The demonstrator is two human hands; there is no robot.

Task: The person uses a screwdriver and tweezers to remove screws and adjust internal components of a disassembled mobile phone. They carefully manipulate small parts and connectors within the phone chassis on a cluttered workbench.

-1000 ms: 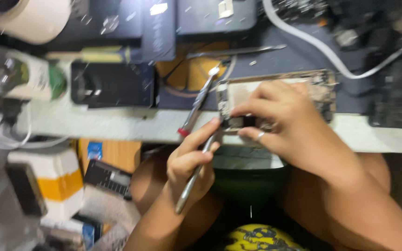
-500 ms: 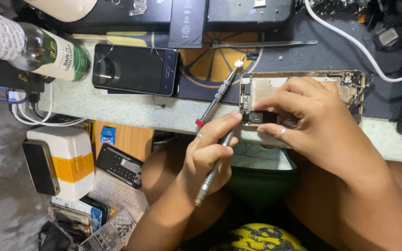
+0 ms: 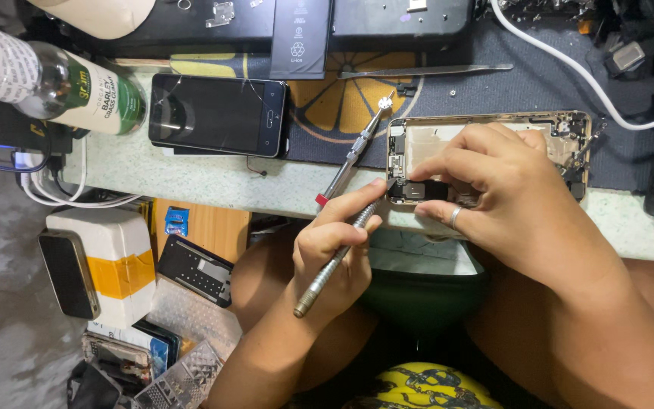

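Note:
An opened gold phone frame lies at the table's front edge with its inner parts bared. My right hand rests on it and pinches a small black part at its left end. My left hand grips a knurled metal screwdriver, its tip at that black part. A second thin screwdriver with a red collar sticks out from the same hand toward the table.
A cracked black phone lies left of the frame, beside a lying green-labelled bottle. Metal tweezers, a black battery and a white cable lie behind. A white box and spare phones sit on the floor.
The view has steadied and shifted, so the table sits lower right in the frame. My left hand brought the knurled screwdriver's tip up to the black part; my right hand stayed on the frame.

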